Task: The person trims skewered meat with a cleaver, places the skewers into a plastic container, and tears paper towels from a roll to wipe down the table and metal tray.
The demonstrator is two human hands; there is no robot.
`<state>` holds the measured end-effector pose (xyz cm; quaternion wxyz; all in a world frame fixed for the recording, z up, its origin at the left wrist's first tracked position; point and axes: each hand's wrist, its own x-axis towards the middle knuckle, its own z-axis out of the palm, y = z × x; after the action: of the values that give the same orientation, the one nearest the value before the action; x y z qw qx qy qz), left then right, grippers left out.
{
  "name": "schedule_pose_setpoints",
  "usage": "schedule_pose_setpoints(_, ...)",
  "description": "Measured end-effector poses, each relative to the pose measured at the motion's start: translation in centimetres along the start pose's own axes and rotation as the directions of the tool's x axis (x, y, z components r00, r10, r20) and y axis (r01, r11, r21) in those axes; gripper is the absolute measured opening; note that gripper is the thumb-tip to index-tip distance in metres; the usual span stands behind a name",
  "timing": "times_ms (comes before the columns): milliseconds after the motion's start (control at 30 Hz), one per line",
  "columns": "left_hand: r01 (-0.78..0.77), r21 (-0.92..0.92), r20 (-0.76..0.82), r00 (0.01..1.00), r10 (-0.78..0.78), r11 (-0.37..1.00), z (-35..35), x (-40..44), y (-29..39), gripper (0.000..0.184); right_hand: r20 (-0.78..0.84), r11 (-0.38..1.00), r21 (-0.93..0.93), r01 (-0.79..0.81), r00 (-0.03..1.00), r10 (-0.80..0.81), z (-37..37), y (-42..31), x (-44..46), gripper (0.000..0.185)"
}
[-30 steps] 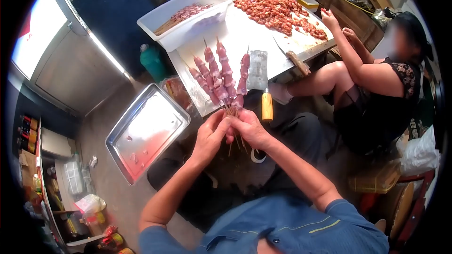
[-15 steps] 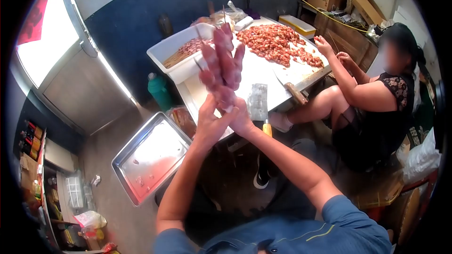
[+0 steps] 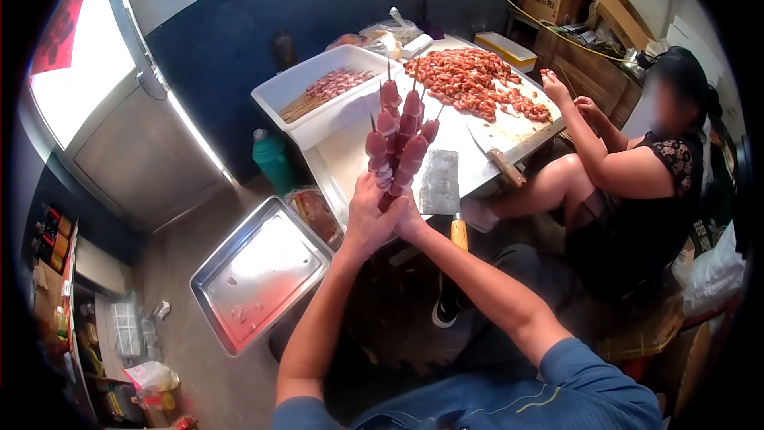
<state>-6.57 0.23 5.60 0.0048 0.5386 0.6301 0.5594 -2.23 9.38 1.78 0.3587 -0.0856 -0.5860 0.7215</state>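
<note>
A bunch of several meat skewers [image 3: 407,143] stands upright over the near edge of the white table [image 3: 338,159], sharp tips pointing up. Closed around its lower end are my left hand [image 3: 368,216] and my right hand [image 3: 409,221], side by side and touching. The fingers partly hide the bottom of the bunch. Just right of my hands lies a cleaver [image 3: 440,179], its yellow handle sticking out past the table edge. Behind the skewers, a white plastic bin [image 3: 314,134] contains more skewers with small meat pieces.
A large heap of cut meat [image 3: 465,72] covers the table's far right, near a wooden-handled knife [image 3: 506,167]. At lower left is a metal tray [image 3: 208,314] with meat scraps; a green flask [image 3: 272,163] stands behind it. A co-worker [image 3: 637,159] sits at right, hands raised.
The skewer bunch has come down and slightly right, from a blurred, higher position to a steadier upright one. Both my hands stay closed on it. The camera view has shifted a little.
</note>
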Motion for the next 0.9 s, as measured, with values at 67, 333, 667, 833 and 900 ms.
schedule_pose_setpoints(67,-0.003,0.002,-0.022,1.0,0.003,1.0,0.3,-0.3,-0.2,0.03,-0.014,1.0,0.018,-0.006,1.0,0.006,0.2,0.2,-0.3,0.009)
schedule_pose_setpoints(333,0.293,-0.196,-0.006,0.954,-0.3,0.936,0.9,-0.9,0.4,0.025,-0.12,0.995,0.101,0.026,0.993,-0.014,1.6,-3.7,-3.8,0.01)
schedule_pose_setpoints(667,0.604,-0.702,0.348,0.752,-0.559,0.376,2.5,-4.9,3.5,0.023,0.052,0.886,-0.096,-0.454,0.887,0.459,-2.0,-6.6,-14.4,0.033)
schedule_pose_setpoints(833,0.647,-0.732,0.399,0.661,-0.636,0.213,3.7,-6.6,3.3,0.017,0.13,0.676,0.328,-0.659,0.741,0.659,-2.7,-7.1,-15.4,0.04)
schedule_pose_setpoints(900,0.672,-0.709,0.458,0.67,-0.585,0.214,3.7,-7.3,2.4,0.025,0.121,0.673,0.304,-0.674,0.728,0.675,-3.1,-6.7,-15.4,0.038)
